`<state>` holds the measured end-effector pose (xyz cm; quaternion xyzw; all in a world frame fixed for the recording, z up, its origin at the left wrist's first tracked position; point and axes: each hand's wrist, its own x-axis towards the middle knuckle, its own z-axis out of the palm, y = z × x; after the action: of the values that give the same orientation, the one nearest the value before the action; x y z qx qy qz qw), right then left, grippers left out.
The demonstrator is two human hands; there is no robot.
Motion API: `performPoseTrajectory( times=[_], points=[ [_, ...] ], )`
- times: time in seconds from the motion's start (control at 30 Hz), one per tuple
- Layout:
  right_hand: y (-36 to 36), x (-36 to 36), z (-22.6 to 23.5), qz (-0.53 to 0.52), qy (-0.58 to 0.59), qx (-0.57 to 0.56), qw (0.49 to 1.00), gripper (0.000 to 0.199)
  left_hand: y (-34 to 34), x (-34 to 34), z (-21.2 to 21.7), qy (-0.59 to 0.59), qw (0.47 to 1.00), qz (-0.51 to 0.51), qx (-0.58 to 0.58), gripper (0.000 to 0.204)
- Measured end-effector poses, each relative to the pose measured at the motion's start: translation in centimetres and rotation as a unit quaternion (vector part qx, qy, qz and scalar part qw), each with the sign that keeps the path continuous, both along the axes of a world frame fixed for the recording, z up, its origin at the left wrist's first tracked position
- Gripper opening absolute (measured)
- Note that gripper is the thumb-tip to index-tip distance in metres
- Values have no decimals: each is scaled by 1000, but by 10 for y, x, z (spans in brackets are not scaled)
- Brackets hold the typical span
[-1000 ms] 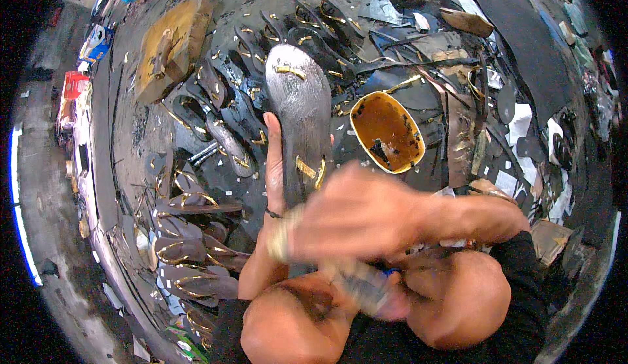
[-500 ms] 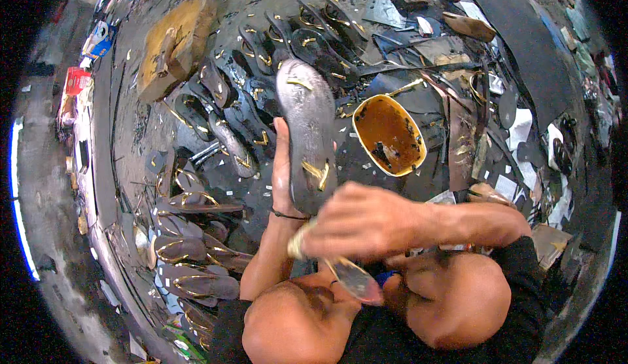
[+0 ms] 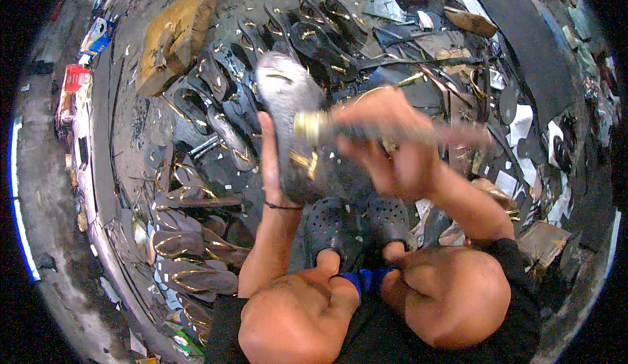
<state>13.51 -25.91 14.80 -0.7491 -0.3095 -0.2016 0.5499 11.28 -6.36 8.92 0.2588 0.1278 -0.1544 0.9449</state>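
Observation:
My left hand (image 3: pixel 269 162) grips a grey sandal sole (image 3: pixel 286 99) by its left edge and holds it upright above the floor; a gold strap piece shows near its lower end. My right hand (image 3: pixel 387 143), blurred by motion, is shut on a brush. The brush's metal collar (image 3: pixel 311 127) lies against the sole's right side. The yellow bowl seen earlier is now almost wholly hidden behind my right hand. My knees and two black clogs (image 3: pixel 330 223) are just below the hands.
A wooden block (image 3: pixel 171 36) stands at the upper left. Several sandals with gold straps (image 3: pixel 190 259) lie in rows on the left and behind the sole. Black sheet material (image 3: pixel 517 30) and scraps cover the right. A red box (image 3: pixel 75 76) sits at the far left.
My right hand has swung up from near my knees to the sole's right side, bringing the brush with it and covering the yellow bowl. The sole stays in my left hand.

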Motion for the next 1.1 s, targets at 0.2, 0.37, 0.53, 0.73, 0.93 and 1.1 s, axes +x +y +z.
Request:
performPoseTrajectory(
  times=[0.2,0.37,0.53,0.73,0.93,1.1],
  points=[
    [4,-19,-17,271,30,-186,944,35,4,-3,-33,73,994,-80,-2,67],
    [-14,-48,-39,175,227,-161,944,24,35,63,-76,80,986,78,121,42],
    [-37,-60,-51,102,235,-161,953,23,102,156,-98,-10,986,153,68,36],
    [-52,-51,-67,-71,238,-209,946,21,115,124,-153,35,916,314,249,23],
    [-90,-29,-111,-220,200,-245,923,24,112,-74,-103,-5,588,289,755,23],
    [-82,-22,-95,-237,218,-251,913,22,193,-102,-94,112,521,408,742,47]
  ],
)
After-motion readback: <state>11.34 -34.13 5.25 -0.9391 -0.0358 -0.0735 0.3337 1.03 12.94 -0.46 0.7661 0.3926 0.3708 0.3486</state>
